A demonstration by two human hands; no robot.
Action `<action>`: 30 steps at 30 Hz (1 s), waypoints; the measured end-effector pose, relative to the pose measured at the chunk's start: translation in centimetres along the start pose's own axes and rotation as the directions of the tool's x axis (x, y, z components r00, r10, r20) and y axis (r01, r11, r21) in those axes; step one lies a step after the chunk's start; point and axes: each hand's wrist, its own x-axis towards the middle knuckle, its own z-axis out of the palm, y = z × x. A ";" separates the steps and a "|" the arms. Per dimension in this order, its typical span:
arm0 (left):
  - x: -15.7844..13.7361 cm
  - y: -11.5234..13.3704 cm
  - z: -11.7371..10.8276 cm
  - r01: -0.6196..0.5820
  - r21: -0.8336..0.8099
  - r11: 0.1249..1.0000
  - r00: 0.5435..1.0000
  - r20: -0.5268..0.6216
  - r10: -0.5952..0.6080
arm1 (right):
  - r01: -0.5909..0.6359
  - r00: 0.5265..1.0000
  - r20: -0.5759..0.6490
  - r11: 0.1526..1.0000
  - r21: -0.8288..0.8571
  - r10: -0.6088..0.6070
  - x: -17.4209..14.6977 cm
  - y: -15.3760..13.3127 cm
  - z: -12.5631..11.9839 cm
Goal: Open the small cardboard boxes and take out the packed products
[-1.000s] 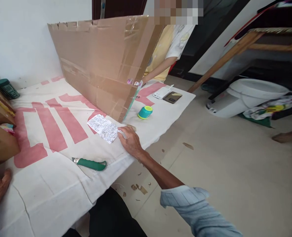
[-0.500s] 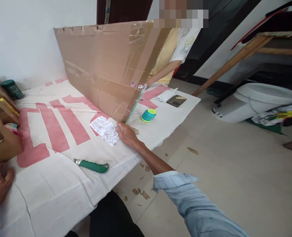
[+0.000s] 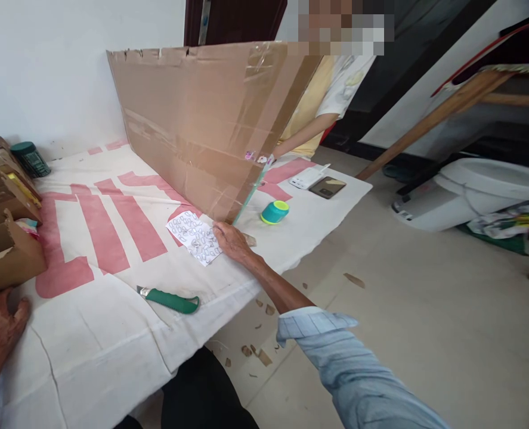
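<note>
My right hand (image 3: 232,241) is closed at the lower near corner of a large upright cardboard panel (image 3: 192,125), touching the edge of a white sheet of paper (image 3: 195,237) covered in small drawn shapes. Its fingertips are hidden, so what they grip does not show. At the left edge, my left hand (image 3: 0,328) lies on the cloth with fingers apart, against the bottom of an open cardboard box (image 3: 20,256). A green utility knife (image 3: 172,300) with its blade showing rests on the cloth between my hands.
A person's arm (image 3: 306,134) reaches behind the panel's right edge. On the white tablecloth (image 3: 112,333) are a teal-and-yellow round object (image 3: 275,212), a phone (image 3: 327,187), a white device (image 3: 306,177) and a dark green-lidded jar (image 3: 30,159). Cardboard scraps (image 3: 264,357) and a white bucket (image 3: 438,199) are on the floor.
The whole scene sits slightly farther right in the picture, as my view has turned a little left. Both hands, the panel and the knife otherwise keep their places.
</note>
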 end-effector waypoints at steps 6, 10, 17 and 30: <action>0.1 0.0 -0.1 -0.005 -0.004 1.000 1.000 0.022 0.005 | -0.018 1.000 0.022 0.989 0.147 0.015 -0.2 -0.3 0.4; 0.1 0.1 0.1 0.047 -0.001 0.999 0.999 0.012 -0.047 | -0.010 0.999 0.052 0.961 0.275 -0.004 -0.6 -0.8 0.9; 0.1 -1.0 0.9 0.029 -0.068 0.997 0.998 -0.053 -0.033 | -0.006 0.996 0.083 0.908 0.418 -0.031 -1.3 -2.3 2.1; -6.3 14.1 0.2 -0.548 -0.598 0.585 0.816 -0.229 0.531 | 0.054 0.994 0.057 0.853 0.519 -0.097 -0.3 -4.5 3.0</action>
